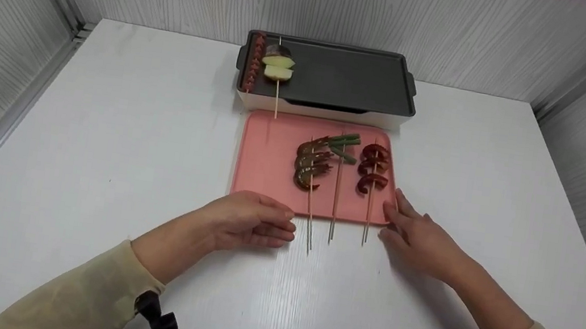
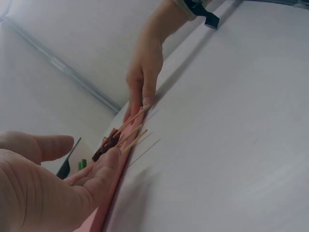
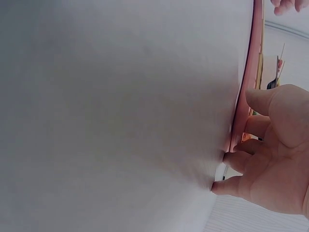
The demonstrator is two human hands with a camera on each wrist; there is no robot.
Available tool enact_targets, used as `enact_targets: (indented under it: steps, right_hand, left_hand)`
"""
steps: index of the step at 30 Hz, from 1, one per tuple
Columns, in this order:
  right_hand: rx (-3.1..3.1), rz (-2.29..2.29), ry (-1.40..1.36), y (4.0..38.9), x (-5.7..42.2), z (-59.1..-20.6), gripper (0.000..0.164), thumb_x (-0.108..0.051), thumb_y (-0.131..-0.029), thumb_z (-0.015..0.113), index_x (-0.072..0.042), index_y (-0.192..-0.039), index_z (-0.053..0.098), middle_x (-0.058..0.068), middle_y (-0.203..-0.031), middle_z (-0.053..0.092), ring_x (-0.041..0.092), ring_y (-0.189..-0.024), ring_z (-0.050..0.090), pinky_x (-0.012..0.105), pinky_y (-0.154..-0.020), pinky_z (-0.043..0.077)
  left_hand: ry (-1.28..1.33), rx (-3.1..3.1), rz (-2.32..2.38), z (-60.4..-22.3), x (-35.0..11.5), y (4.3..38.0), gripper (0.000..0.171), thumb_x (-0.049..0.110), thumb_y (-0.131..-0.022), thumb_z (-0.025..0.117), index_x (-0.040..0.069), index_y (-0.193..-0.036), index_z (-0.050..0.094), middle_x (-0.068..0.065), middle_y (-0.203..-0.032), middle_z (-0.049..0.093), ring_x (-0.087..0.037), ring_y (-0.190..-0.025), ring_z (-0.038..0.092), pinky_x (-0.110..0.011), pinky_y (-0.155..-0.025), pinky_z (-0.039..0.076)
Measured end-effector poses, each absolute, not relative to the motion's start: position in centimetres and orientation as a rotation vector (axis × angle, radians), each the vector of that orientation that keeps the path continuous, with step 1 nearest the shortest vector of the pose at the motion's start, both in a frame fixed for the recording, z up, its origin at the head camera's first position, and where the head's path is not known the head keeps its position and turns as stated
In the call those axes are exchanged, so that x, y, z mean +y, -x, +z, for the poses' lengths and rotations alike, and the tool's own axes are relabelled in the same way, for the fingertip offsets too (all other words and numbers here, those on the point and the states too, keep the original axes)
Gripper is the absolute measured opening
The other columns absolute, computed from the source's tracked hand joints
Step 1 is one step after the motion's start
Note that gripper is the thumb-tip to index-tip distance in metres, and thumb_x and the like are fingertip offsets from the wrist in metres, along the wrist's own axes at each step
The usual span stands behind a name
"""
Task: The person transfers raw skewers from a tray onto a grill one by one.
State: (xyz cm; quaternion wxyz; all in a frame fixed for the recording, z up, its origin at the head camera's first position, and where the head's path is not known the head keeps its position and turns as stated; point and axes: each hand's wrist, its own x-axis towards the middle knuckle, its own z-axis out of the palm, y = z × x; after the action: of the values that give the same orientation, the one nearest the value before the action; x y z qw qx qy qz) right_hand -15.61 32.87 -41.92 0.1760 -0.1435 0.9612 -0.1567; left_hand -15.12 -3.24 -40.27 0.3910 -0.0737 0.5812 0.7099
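Note:
A pink tray [image 1: 266,161] holds a shrimp skewer [image 1: 311,162], a green vegetable skewer [image 1: 344,143] and an octopus-like tentacle skewer [image 1: 374,167]. Their stick ends jut past its front rim. At the tray's front right corner my right hand [image 1: 425,243] holds the edge, thumb at the front and fingers along the side. My left hand [image 1: 247,221] is by the front rim, left of the shrimp stick, its thumb [image 2: 55,146] apart from the fingers and nothing gripped. Its fingertips overlap the rim in the left wrist view.
Behind the tray stands a dark griddle [image 1: 345,77] on a white base. On its left side lie a thin red skewer [image 1: 254,61] and a skewer with pale vegetable slices [image 1: 278,65], whose stick reaches over the tray. Wood-grain panels [image 1: 327,3] enclose the white table [image 1: 160,128].

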Motion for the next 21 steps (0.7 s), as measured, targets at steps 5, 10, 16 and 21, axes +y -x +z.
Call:
enact_targets:
  steps: [5,10,16,21]
  right_hand:
    - [2.726,-0.444,0.410,15.6,33.0,-42.0,0.068,-0.041,-0.110,0.057,-0.009,-0.165,0.032,0.014,-0.176,0.013,0.038,-0.157,0.029,0.066,-0.123,0.022]
    - [2.731,-0.448,0.437,15.5,33.1,-41.9,0.067,-0.037,-0.111,0.057,-0.007,-0.164,0.033,0.017,-0.175,0.014,0.039,-0.155,0.031,0.067,-0.123,0.023]
    - [2.734,-0.442,0.452,15.4,32.9,-41.7,0.066,-0.037,-0.110,0.057,-0.005,-0.164,0.034,0.019,-0.175,0.015,0.040,-0.155,0.032,0.068,-0.122,0.024]
    - [2.735,-0.442,0.456,15.5,32.9,-41.7,0.066,-0.036,-0.110,0.058,-0.005,-0.164,0.034,0.018,-0.175,0.015,0.040,-0.155,0.032,0.068,-0.122,0.024]
  left_hand:
    - [0.191,1.446,1.792,-40.8,-2.1,14.6,0.042,0.009,-0.103,0.070,-0.010,-0.138,0.060,-0.027,-0.125,0.071,-0.031,-0.110,0.075,-0.041,-0.097,0.061]
    - [0.186,1.436,1.777,-41.3,-1.1,14.5,0.042,0.009,-0.103,0.070,-0.009,-0.139,0.059,-0.024,-0.122,0.074,-0.031,-0.111,0.075,-0.040,-0.095,0.062]
    - [0.184,1.410,1.779,-42.0,-0.4,14.3,0.039,0.008,-0.103,0.069,-0.008,-0.138,0.060,-0.022,-0.119,0.074,-0.028,-0.107,0.075,-0.041,-0.094,0.062]
    - [0.172,1.397,1.786,-42.5,0.0,14.1,0.040,0.008,-0.103,0.069,-0.009,-0.137,0.060,-0.022,-0.118,0.074,-0.028,-0.107,0.075,-0.041,-0.095,0.062]
